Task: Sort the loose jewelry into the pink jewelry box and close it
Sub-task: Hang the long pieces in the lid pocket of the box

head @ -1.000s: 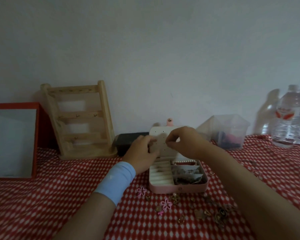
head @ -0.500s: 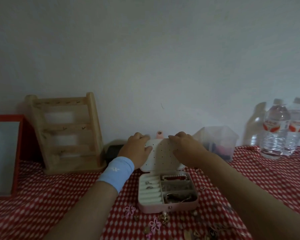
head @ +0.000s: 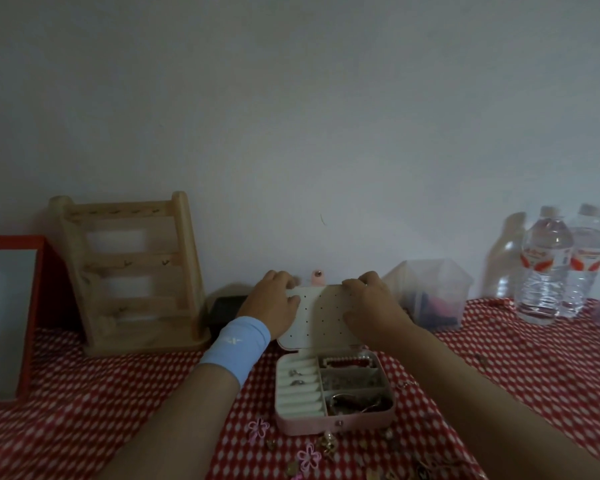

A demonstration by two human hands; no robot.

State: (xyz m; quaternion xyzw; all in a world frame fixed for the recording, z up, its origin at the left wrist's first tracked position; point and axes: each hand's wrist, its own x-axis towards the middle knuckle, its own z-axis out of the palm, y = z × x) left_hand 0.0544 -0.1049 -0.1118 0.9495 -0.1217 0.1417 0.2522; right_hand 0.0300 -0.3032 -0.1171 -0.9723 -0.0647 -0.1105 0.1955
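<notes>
The pink jewelry box (head: 333, 424) stands open on the red checked cloth, with rings in its white roll slots and chains and beads in its right compartments. Its lid (head: 321, 315) stands upright, showing a white perforated earring panel and a pink snap tab on top. My left hand (head: 272, 306), with a light blue wristband, grips the lid's upper left edge. My right hand (head: 371, 303) grips the lid's upper right edge. Loose jewelry lies in front of the box, including two pink flower pieces (head: 258, 429) (head: 308, 457) and several small gold items (head: 328, 443).
A wooden earring stand (head: 132, 271) leans at the back left, beside a red-framed mirror (head: 7, 317). A small black box (head: 227, 308) sits behind my left wrist. A clear plastic container (head: 430, 296) and two water bottles (head: 548, 271) stand at the right.
Both hands moved from the middle of the earring panel to the lid's top corners. The view tilted up, so the box sits lower in frame.
</notes>
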